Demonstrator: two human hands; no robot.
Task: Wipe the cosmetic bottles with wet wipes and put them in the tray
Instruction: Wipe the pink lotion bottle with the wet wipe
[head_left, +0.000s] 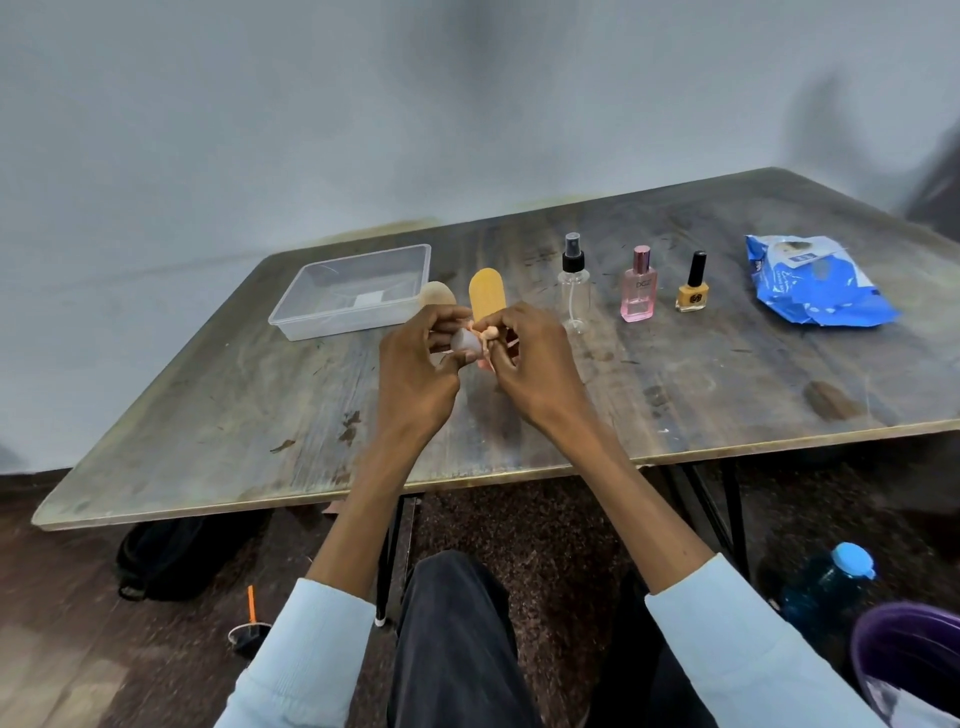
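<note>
My left hand (415, 374) and my right hand (535, 364) meet above the middle of the table. The left fingers curl round a small cosmetic item with a greyish clear cap (464, 341). The right fingertips pinch a small peach piece (488, 335) beside that cap. An orange round-topped bottle (487, 296) and a beige one (439, 295) rise just behind the hands; their lower parts are hidden. The clear plastic tray (363, 253) lies at the back left with nothing in it. A clear spray bottle (574, 286), a pink perfume bottle (639, 293) and a yellow nail polish (692, 293) stand in a row to the right.
A blue wet-wipe pack (815, 286) lies at the table's far right. On the floor are a black bag (166, 556), a blue water bottle (831, 582), a purple tub (909, 660) and an orange-handled tool (251, 608). Black table legs (387, 561) stand by my knees.
</note>
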